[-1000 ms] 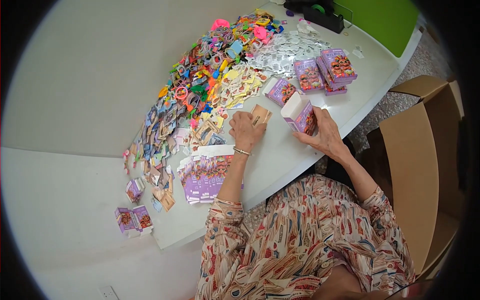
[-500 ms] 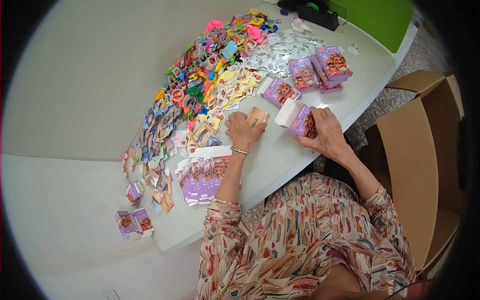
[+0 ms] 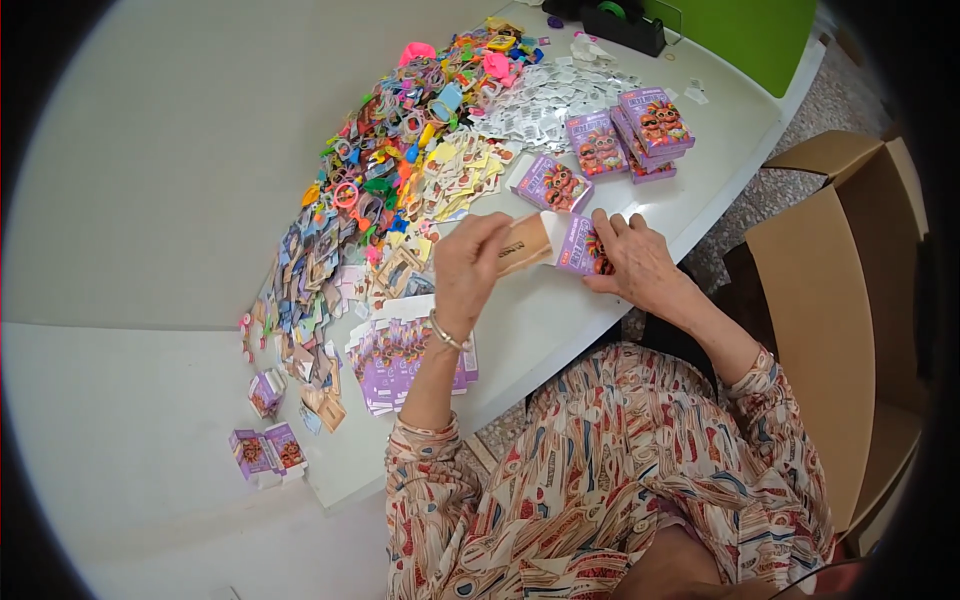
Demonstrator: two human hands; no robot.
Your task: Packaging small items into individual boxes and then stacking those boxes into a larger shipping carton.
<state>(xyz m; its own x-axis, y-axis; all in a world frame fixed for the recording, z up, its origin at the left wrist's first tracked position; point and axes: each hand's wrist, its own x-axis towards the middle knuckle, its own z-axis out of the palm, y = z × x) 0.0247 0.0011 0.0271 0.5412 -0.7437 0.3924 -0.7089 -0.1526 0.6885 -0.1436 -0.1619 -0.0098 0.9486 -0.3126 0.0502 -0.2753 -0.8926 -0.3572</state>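
The left hand (image 3: 470, 268) of the person is pinching one end of a flat, tan, rectangular paper card (image 3: 525, 246); whether it is one sheet or several, I cannot tell. The right hand (image 3: 645, 262) is wrapped around a small purple cardboard box with cartoon pictures (image 3: 576, 245), over the white table (image 3: 530, 325). The far end of the card is at the white open mouth of this box; I cannot tell if it is inside.

In my judgement, the step in hand is to put the card into the box. The next move calls for a straight line with the opening and a steady box.

Just beyond is another purple box (image 3: 552, 184), then a stack of purple boxes (image 3: 655, 122). To the left lie overlapping flat purple cartons (image 3: 385, 372).

The left hand is blurred, its fingertips partly hidden. The inside of the held box is not visible, and the black tape dispenser (image 3: 622, 30) is cut off above.
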